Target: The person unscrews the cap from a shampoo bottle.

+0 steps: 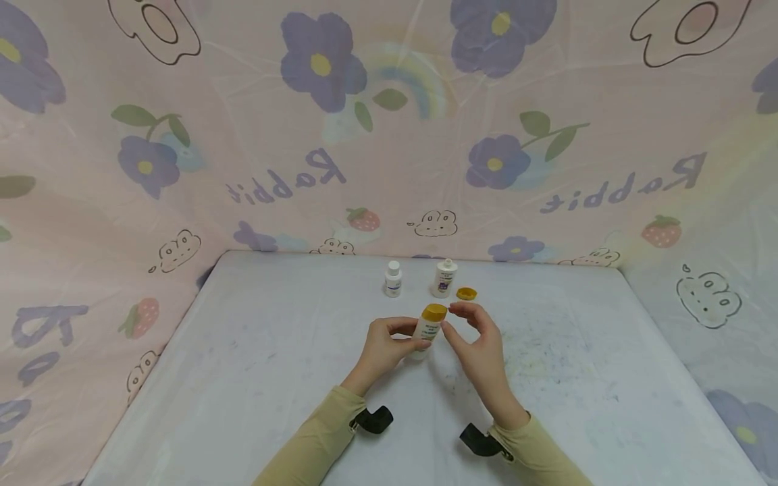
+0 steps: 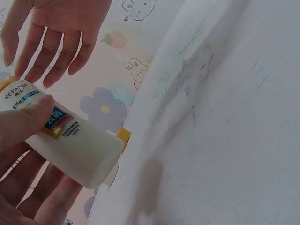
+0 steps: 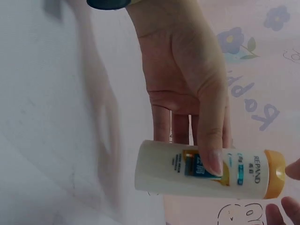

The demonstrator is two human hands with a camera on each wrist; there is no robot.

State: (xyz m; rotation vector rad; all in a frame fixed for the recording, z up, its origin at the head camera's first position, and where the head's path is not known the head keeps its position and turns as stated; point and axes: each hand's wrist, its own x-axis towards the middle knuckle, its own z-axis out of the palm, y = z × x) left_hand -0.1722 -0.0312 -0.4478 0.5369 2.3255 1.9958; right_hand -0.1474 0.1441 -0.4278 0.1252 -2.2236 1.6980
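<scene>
My left hand (image 1: 385, 344) grips a white shampoo bottle (image 1: 427, 329) with a yellow flip-top cap (image 1: 434, 312), tilted a little. In the right wrist view, the left thumb lies across the blue and orange label of the bottle (image 3: 159, 164), the other fingers behind it. Beside the cap is my right hand (image 1: 484, 347), its thumb and fingertips close to the cap's right side. Fairly straight, spread fingers of the right hand (image 2: 61, 28) show in the left wrist view, with nothing held in them.
Behind the hands stand a small white bottle (image 1: 393, 280) with a white cap and another white bottle (image 1: 445, 280) with a narrow uncovered neck. A loose yellow cap (image 1: 467, 293) lies to its right. A patterned curtain (image 1: 389, 135) rises behind the white tabletop (image 1: 292, 378).
</scene>
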